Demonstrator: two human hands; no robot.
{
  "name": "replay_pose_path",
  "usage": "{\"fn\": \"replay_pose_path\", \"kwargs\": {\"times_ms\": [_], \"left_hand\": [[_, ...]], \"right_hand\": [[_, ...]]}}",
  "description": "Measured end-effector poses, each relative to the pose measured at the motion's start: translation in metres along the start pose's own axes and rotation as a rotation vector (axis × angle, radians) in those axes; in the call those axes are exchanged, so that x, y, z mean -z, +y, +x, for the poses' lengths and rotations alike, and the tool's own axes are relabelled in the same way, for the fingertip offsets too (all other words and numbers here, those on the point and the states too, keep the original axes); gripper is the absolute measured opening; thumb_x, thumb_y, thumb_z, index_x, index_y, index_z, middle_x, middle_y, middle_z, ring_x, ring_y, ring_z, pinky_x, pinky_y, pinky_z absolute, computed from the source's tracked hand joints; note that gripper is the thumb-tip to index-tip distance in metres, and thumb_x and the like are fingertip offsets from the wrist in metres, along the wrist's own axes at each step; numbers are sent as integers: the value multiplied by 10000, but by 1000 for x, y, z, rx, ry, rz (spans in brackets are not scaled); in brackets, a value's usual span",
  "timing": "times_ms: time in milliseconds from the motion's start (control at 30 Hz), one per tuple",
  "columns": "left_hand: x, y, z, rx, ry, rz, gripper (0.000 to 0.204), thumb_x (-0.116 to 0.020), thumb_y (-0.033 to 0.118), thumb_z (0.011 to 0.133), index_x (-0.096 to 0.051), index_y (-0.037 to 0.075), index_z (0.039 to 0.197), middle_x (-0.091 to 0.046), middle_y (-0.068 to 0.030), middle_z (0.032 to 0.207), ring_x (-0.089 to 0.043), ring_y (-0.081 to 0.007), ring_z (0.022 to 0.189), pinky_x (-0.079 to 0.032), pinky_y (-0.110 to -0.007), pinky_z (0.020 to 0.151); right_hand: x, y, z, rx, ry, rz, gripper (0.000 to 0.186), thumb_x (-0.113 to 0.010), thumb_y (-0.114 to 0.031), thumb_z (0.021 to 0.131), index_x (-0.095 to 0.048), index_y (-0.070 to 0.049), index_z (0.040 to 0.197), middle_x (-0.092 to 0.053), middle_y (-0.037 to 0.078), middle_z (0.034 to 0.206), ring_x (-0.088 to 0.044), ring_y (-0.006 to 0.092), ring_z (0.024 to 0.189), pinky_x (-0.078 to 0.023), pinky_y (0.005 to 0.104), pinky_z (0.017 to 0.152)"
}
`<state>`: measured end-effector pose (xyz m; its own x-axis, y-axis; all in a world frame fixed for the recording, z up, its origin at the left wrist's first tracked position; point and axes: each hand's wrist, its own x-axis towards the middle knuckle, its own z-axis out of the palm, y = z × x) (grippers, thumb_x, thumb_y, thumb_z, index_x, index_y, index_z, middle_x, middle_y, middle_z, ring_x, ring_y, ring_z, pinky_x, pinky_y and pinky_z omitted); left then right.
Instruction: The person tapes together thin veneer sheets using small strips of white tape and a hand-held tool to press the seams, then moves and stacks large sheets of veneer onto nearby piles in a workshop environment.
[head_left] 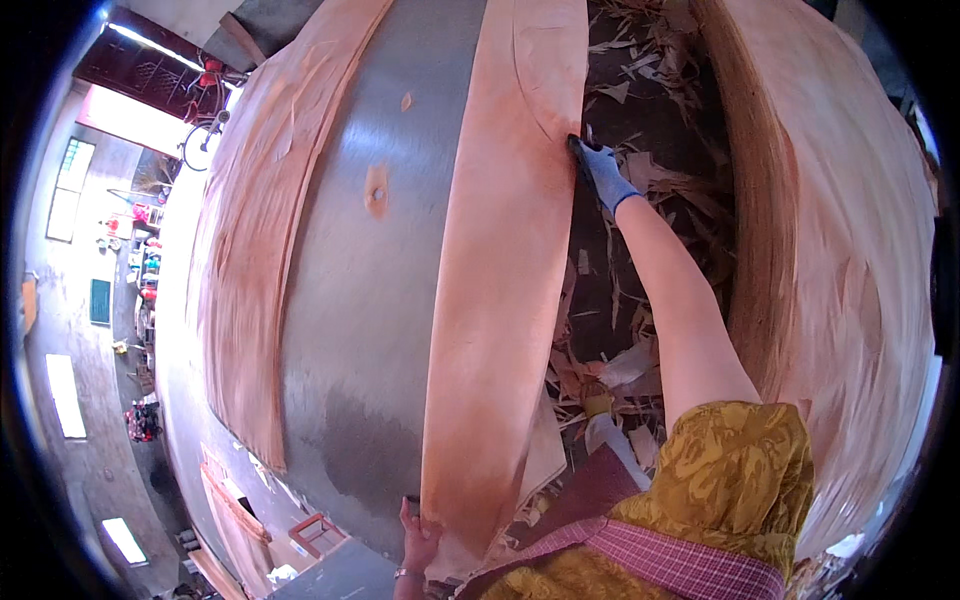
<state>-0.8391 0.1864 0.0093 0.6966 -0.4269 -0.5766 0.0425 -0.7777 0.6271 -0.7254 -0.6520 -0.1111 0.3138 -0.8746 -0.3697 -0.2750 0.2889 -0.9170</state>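
Note:
A long, pale reddish wood veneer sheet [510,260] lies lengthwise before me on a grey table [370,280]. A curved line runs across its far part to the right edge. My right hand [603,174], in a blue glove with dark fingertips, is closed at that edge, where the line meets it. Something small and dark shows at its fingers, too small to name. My left hand [420,540], bare, grips the sheet's near left corner, its fingers partly hidden.
A stack of veneer sheets [260,230] lies along the table's left side. To the right stands a tall, thick veneer pile [840,230]. Torn veneer scraps [640,75] litter the dark floor between. A loose scrap [377,192] with a knot hole lies on the table.

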Motion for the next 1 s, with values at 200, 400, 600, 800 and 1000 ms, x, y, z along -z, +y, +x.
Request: {"fn": "replay_pose_path", "kwargs": {"times_ms": [200, 400, 600, 800, 1000], "left_hand": [[-5, -5, -21, 75, 28, -204, 1014, -648, -81, 793, 66, 113, 1487, -559, -56, 902, -591, -146, 821, -506, -300, 781], [-3, -16, -28, 57, 3, -148, 998, -641, -47, 836, 82, 163, 1489, -598, -81, 1022, -584, -134, 888, -506, -305, 811], [0, -25, -31, 126, -17, -81, 1010, -658, -42, 825, 78, 158, 1488, -604, -106, 1035, -603, -165, 915, -505, -311, 837], [4, -26, -28, -65, 12, -110, 987, -644, -7, 833, 74, 139, 1494, -606, -165, 1113, -601, -219, 1037, -476, -355, 906], [8, -14, -33, -121, 102, 101, 985, -648, 59, 758, -13, 89, 1511, -606, -218, 1115, -637, -322, 915, -501, -393, 774]], "right_hand": [[-17, -12, -31, 180, 28, 191, 296, -767, -358, 797, -700, -71, 830, -634, -1, 728, -533, 138, 622, -441, 322, 583], [4, -22, -35, 229, 139, 289, 187, -758, -267, 839, -697, -90, 847, -581, -43, 710, -464, 101, 585, -396, 291, 547], [55, 4, -79, 283, 363, 331, 281, -704, -242, 885, -675, -7, 1036, -673, 21, 887, -570, 120, 751, -473, 282, 681], [136, 147, -186, 458, 351, -783, 460, -549, -350, 948, -556, 22, 1219, -620, 231, 1130, -599, 384, 980, -484, 375, 876], [167, 256, -436, 118, 13, -954, 630, -658, -511, 813, -552, -25, 1200, -586, 240, 1228, -579, 387, 1121, -471, 456, 933]]}}
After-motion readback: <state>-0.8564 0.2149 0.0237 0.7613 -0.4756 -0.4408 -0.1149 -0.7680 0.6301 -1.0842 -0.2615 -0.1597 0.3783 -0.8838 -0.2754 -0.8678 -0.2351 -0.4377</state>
